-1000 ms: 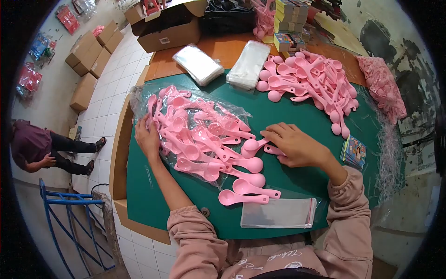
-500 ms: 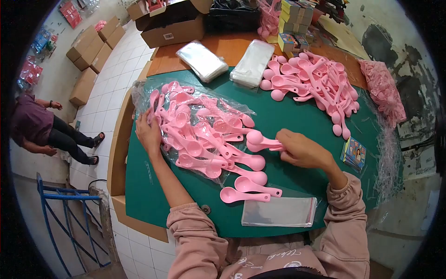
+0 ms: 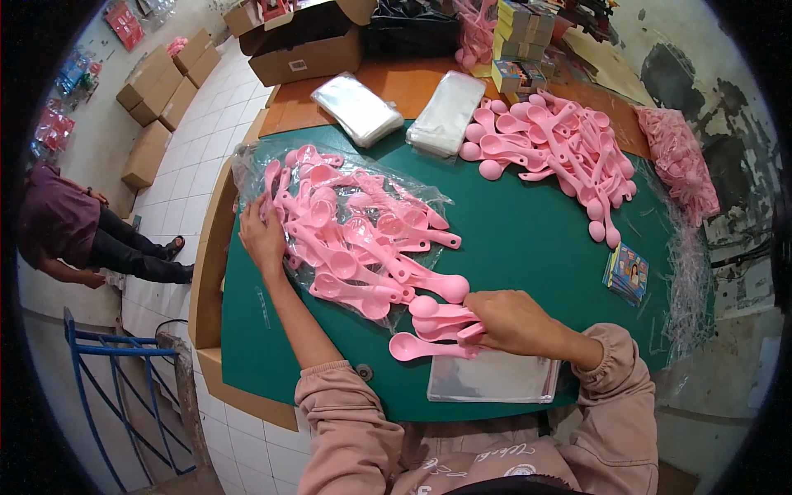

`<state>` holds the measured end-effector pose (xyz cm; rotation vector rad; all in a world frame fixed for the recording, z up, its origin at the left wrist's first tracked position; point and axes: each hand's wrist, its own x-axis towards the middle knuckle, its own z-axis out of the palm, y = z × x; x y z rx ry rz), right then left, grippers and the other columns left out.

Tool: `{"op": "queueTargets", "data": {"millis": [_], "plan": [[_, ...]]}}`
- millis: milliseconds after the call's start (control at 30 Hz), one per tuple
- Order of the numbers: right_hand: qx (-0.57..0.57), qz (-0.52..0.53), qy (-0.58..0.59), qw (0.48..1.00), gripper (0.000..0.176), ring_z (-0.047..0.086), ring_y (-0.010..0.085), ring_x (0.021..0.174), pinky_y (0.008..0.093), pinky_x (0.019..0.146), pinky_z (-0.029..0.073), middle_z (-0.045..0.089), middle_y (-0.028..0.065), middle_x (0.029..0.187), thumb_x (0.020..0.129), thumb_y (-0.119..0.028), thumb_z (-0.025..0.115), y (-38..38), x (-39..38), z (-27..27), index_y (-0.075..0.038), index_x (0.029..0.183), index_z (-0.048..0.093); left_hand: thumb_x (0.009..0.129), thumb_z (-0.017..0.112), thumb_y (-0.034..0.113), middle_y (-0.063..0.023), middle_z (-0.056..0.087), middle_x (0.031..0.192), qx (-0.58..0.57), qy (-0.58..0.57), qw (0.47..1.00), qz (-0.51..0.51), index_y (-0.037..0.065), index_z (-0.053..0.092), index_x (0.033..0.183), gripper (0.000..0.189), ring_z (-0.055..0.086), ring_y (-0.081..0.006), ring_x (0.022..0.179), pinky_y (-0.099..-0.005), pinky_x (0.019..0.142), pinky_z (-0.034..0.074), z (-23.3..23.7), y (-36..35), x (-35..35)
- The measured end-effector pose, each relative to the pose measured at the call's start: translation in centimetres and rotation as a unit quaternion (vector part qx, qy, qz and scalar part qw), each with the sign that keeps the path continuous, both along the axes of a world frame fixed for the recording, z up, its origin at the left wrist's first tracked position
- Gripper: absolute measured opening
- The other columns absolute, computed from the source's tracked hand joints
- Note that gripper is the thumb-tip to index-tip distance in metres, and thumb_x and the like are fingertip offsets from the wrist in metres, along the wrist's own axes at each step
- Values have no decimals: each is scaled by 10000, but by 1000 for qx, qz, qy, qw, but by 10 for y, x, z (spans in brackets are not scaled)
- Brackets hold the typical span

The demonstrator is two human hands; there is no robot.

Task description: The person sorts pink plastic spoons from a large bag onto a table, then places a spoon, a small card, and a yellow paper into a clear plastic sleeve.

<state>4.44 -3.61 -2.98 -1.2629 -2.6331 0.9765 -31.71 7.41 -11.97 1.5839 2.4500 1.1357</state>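
My left hand (image 3: 263, 235) is at the left edge of a heap of pink plastic measuring spoons (image 3: 346, 239), its bent fingers gripping the edge of the clear plastic bag (image 3: 252, 157) they lie in. My right hand (image 3: 516, 322) is closed around the handles of a few pink spoons (image 3: 427, 310), bowls pointing left. Just below these, a single pink spoon (image 3: 408, 346) lies with its handle overlapping a stack of clear packaging sleeves (image 3: 487, 379) at the table's near edge. Part of that stack is under my right hand and wrist.
A second heap of pink spoons (image 3: 561, 140) covers the far right of the green tabletop (image 3: 511, 239). Nearby are small printed cards (image 3: 629, 274), two stacks of clear sleeves (image 3: 359, 107), an open carton (image 3: 305, 54) and a bagged pink bundle (image 3: 681, 161). At left stands another person (image 3: 70, 219).
My right hand has moved down and left with its spoons, now over the loose spoons by the sleeves. My left hand has stayed in place. The person at left has shifted slightly.
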Motion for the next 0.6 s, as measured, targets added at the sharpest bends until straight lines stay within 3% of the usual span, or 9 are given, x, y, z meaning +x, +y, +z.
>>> {"op": "queueTargets", "data": {"millis": [233,333,433,500,567,600], "plan": [[5,18,-38,999,243,581,338,717,433,569,447,591,150,746,653,-200,658,2,-3,1,-13,729,524,794,512,240,-126,457,1223,-8,-1,1000,-7,165,550,1116,333,392,-277,1162,-446,981,247,-1,0,-3],[-34,15,-26,999,210,560,329,697,402,565,426,577,127,724,667,-203,657,9,1,5,-41,739,545,792,512,240,-122,461,1219,-14,-8,1000,7,167,550,1115,333,389,-275,1164,-446,982,247,1,0,0],[-39,-19,-7,999,225,582,328,710,427,598,445,595,148,745,667,-213,640,29,19,21,-30,773,563,793,513,244,-118,462,1217,-12,-12,1000,2,170,549,1116,333,386,-274,1167,-453,981,245,1,0,0],[17,-45,71,996,200,571,329,676,408,600,444,591,148,728,683,-205,622,56,48,28,-32,770,572,793,514,245,-118,460,1221,-12,-4,1000,9,171,549,1116,334,385,-274,1168,-453,980,246,3,-2,2],[140,-93,41,985,156,557,273,656,361,621,435,584,140,714,706,-179,593,89,80,44,-35,766,584,793,514,247,-117,458,1224,-12,6,1000,13,172,549,1117,334,385,-274,1168,-453,979,248,3,-1,2],[182,-80,68,978,162,548,230,664,325,627,439,575,137,721,694,-100,582,109,101,49,-10,828,582,793,515,249,-119,457,1226,-10,5,1000,9,171,548,1117,335,386,-274,1167,-452,978,250,3,-1,2]]}}
